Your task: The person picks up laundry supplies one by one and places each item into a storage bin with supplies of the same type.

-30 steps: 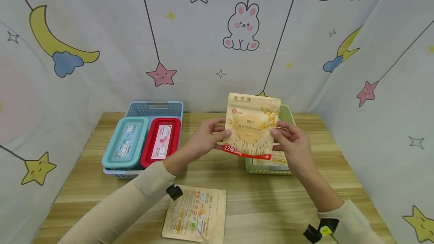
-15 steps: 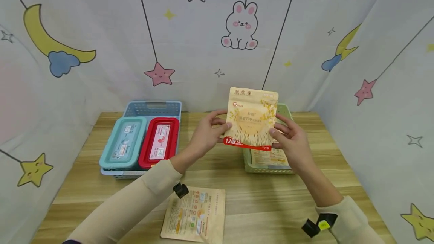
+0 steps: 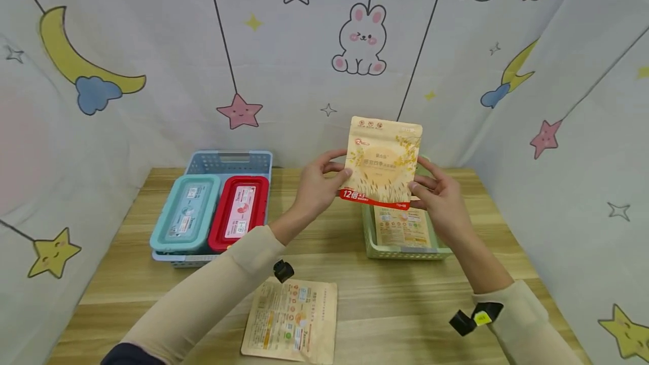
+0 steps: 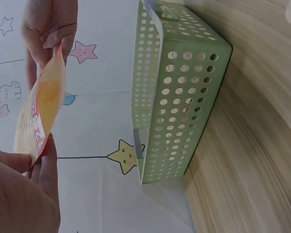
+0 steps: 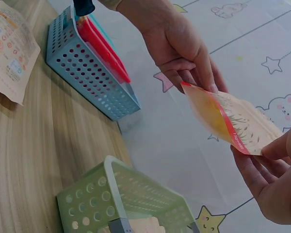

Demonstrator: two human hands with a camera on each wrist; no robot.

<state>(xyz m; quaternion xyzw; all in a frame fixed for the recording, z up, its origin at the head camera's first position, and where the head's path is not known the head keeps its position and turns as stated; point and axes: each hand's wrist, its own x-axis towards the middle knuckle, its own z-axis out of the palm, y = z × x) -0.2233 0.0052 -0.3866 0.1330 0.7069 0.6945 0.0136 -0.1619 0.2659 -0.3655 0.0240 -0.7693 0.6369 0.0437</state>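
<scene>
A cream pouch [image 3: 382, 162] with a red band along its bottom is held upright in the air, its printed front facing the head camera. My left hand [image 3: 321, 185] pinches its left edge, thumb in front and fingers behind. On the opposite edge, my right hand [image 3: 443, 199] pinches it the same way. The right wrist view shows the pouch [image 5: 228, 119] from below, bulging a little at the bottom. Below and behind it stands the green basket [image 3: 405, 253], partly hidden by the pouch and my right hand; another pouch [image 3: 400, 228] lies inside.
A blue basket [image 3: 230, 157] at the left holds a teal-lidded box [image 3: 187, 213] and a red-lidded box [image 3: 239, 213]. A larger beige pouch [image 3: 294, 320] lies flat near the front of the wooden table [image 3: 395, 303]. A patterned cloth [image 3: 304, 61] hangs behind.
Both hands have raised the pouch and shifted it slightly right, uncovering more of the pouch in the green basket. Their pinch on its edges has stayed the same.
</scene>
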